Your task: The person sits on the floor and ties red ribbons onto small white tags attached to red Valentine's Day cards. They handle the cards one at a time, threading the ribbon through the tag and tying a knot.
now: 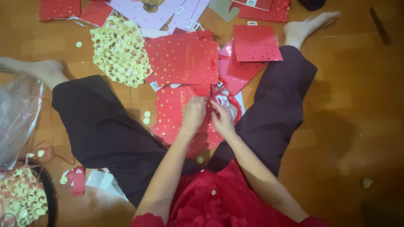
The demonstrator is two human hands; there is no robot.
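A red paper gift bag [172, 110] dotted with small gold hearts lies flat on the wooden floor between the person's spread legs, its top edge carrying a red ribbon handle [229, 101].

Flat red paper gift bags with gold hearts [182, 59] lie stacked on the floor beside pale lilac paper bags [147, 14] and a clear plastic bag [17, 113].

Both bare forearms reached forward between the spread legs; the left hand [193, 114] and right hand [223, 120] sat close together, fingers [201, 100] curled in a pinch, knuckles up.
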